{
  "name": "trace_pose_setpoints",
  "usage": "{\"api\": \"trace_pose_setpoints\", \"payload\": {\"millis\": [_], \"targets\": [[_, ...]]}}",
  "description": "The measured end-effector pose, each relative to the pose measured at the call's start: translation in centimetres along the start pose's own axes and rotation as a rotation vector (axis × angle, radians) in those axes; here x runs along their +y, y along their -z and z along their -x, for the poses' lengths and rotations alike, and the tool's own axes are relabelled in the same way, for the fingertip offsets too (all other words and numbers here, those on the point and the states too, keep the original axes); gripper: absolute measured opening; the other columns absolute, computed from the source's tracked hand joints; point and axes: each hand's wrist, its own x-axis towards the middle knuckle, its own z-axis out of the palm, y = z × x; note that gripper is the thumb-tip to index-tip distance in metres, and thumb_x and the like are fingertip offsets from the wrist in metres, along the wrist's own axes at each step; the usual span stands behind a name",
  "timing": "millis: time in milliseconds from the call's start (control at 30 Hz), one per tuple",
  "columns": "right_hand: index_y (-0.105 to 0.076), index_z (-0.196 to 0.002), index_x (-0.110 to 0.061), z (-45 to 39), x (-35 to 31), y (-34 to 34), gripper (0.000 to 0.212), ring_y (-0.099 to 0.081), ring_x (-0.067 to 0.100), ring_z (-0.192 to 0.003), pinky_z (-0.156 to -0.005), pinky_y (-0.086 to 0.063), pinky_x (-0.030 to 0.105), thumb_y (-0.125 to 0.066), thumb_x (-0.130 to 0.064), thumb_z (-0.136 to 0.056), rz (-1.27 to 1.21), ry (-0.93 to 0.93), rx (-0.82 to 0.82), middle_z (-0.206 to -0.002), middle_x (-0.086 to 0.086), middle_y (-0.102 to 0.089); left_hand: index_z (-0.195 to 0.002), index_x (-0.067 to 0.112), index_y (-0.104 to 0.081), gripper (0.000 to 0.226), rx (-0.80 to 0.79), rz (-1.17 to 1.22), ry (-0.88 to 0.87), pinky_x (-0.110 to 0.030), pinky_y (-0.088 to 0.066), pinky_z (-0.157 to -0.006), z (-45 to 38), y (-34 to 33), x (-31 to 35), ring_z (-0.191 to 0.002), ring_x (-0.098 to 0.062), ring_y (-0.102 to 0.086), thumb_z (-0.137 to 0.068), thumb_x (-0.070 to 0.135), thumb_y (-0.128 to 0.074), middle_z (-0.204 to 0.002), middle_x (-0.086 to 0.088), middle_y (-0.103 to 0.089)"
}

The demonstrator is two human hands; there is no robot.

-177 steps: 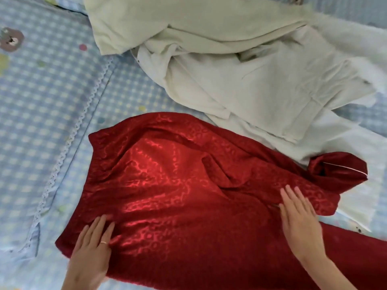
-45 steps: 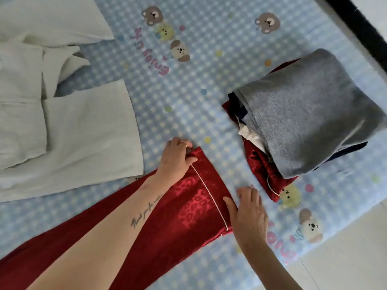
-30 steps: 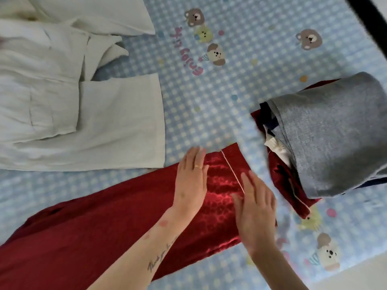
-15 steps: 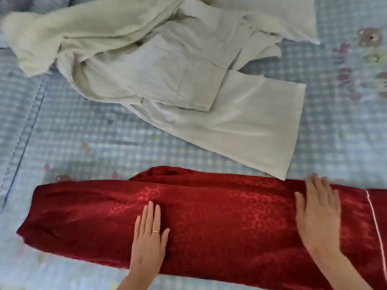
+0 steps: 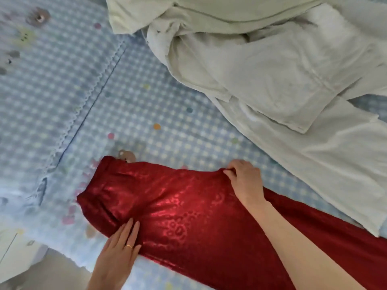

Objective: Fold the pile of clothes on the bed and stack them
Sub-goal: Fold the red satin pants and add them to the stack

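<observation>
Pinching the far edge of the red satin trousers (image 5: 199, 216), the right hand (image 5: 245, 181) kept a closed grip, while the left hand (image 5: 117, 254) lay open and flat on their near edge. Beyond the trousers, cream clothes (image 5: 282, 80) waited unfolded on the bed (image 5: 125, 101). Slick satin could slide askew if pulled unevenly.

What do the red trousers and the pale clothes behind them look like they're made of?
The red trousers look like satin, maybe silk or polyester: glossy highlights and a woven-in spotted pattern. The pale clothes look like matte cotton or linen: no shine, soft creases. A fluffier white piece at the top could be fleece. The exact fibre cannot be told from the look.
</observation>
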Motion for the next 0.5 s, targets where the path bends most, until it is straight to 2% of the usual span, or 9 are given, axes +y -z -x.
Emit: {"api": "trace_pose_setpoints", "payload": {"millis": [67, 100, 133, 200, 267, 300, 400, 500], "targets": [[-0.06, -0.093, -0.02, -0.8, -0.5, 0.4, 0.015, -0.057, 0.022, -0.092, -0.08, -0.039, 0.036, -0.053, -0.033, -0.093, 0.062, -0.089, 0.037, -0.094, -0.001, -0.063, -0.13, 0.016, -0.043, 0.044, 0.043, 0.005, 0.024, -0.032, -0.038, -0.083, 0.9, 0.2, -0.6, -0.082, -0.029, -0.07, -0.102, 0.04, -0.02, -0.102, -0.016, -0.071], [-0.06, -0.093, -0.018, -1.0, -1.4, 0.2, 0.016, -0.056, 0.024, -0.091, -0.078, -0.04, 0.037, -0.051, -0.032, -0.094, 0.119, -0.068, 0.057, -0.093, 0.001, -0.062, -0.119, 0.014, -0.051, 0.043, 0.066, 0.03, 0.071, -0.031, -0.038, -0.076, 1.0, 0.4, -1.0, -0.074, -0.029, -0.07, -0.102, 0.039, -0.021, -0.095, -0.015, -0.072], [-0.059, -0.093, -0.018, -1.0, -2.7, -0.2, 0.017, -0.055, 0.025, -0.089, -0.077, -0.041, 0.038, -0.049, -0.031, -0.095, 0.144, -0.007, 0.078, -0.091, 0.001, -0.061, -0.112, 0.013, -0.057, 0.044, 0.083, 0.068, 0.144, -0.031, -0.04, -0.073, 0.7, 0.8, -1.4, -0.071, -0.03, -0.068, -0.101, 0.039, -0.024, -0.092, -0.014, -0.07], [-0.06, -0.093, -0.02, -0.9, -5.9, -1.2, 0.02, -0.053, 0.021, -0.087, -0.075, -0.041, 0.035, -0.046, -0.035, -0.095, 0.108, 0.158, 0.034, -0.09, -0.003, -0.059, -0.104, 0.006, -0.065, 0.038, 0.122, 0.17, 0.358, -0.039, -0.05, -0.073, -0.8, 1.7, -2.5, -0.077, -0.033, -0.063, -0.098, 0.034, -0.039, -0.096, -0.016, -0.063], [-0.062, -0.099, -0.024, -1.0, -8.8, -2.2, 0.027, -0.053, 0.018, -0.091, -0.08, -0.04, 0.033, -0.047, -0.046, -0.093, 0.088, 0.28, -0.084, -0.093, -0.007, -0.06, -0.109, -0.002, -0.062, 0.028, 0.162, 0.238, 0.609, -0.053, -0.051, -0.08, -2.7, 2.2, -3.5, -0.091, -0.041, -0.058, -0.087, 0.015, -0.063, -0.105, -0.023, -0.055], [-0.062, -0.102, -0.024, -1.3, -10.2, -2.8, 0.031, -0.053, 0.018, -0.093, -0.082, -0.04, 0.033, -0.05, -0.05, -0.09, 0.098, 0.315, -0.116, -0.095, -0.006, -0.061, -0.114, -0.003, -0.058, 0.037, 0.167, 0.259, 0.712, -0.056, -0.048, -0.084, -3.6, 2.4, -4.0, -0.098, -0.045, -0.055, -0.082, 0.01, -0.069, -0.109, -0.026, -0.052], [-0.062, -0.107, -0.02, -2.5, -14.4, -4.4, 0.038, -0.055, 0.02, -0.098, -0.086, -0.039, 0.034, -0.057, -0.051, -0.086, 0.092, 0.371, -0.171, -0.101, -0.004, -0.063, -0.134, -0.001, -0.041, 0.061, 0.146, 0.362, 0.911, -0.056, -0.041, -0.093, -5.3, 2.5, -5.2, -0.109, -0.046, -0.043, -0.083, 0.018, -0.068, -0.121, -0.03, -0.043], [-0.058, -0.104, -0.019, -4.1, -17.7, -5.4, 0.021, -0.054, 0.021, -0.1, -0.086, -0.036, 0.034, -0.053, -0.036, -0.092, 0.16, 0.395, -0.181, -0.101, -0.003, -0.061, -0.139, 0.002, -0.033, 0.061, 0.153, 0.624, 1.075, -0.05, -0.041, -0.096, -5.9, 2.2, -6.5, -0.112, -0.044, -0.049, -0.088, 0.013, -0.063, -0.126, -0.028, -0.046]]}}
